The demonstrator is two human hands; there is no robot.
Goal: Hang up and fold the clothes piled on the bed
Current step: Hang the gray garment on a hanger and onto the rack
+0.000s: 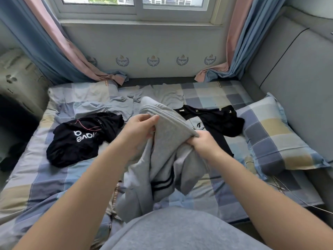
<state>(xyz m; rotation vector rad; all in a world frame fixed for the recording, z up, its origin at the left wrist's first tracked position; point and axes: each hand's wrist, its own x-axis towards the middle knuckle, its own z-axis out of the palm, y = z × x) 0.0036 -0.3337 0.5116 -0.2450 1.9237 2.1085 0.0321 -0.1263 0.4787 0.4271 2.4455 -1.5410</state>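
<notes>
Both hands are closed on the grey sweatpants, held above the middle of the bed; the left hand pinches the waistband at 10 o'clock, the right hand grips the fabric at 3 o'clock; the legs hang bunched toward 6 o'clock. Likely trouble: twisted legs could fold crooked; the trailing cloth might snag the black shirt at 9 o'clock or drag across the black top at 2 o'clock, mixing the 2 unsorted pieces.
</notes>
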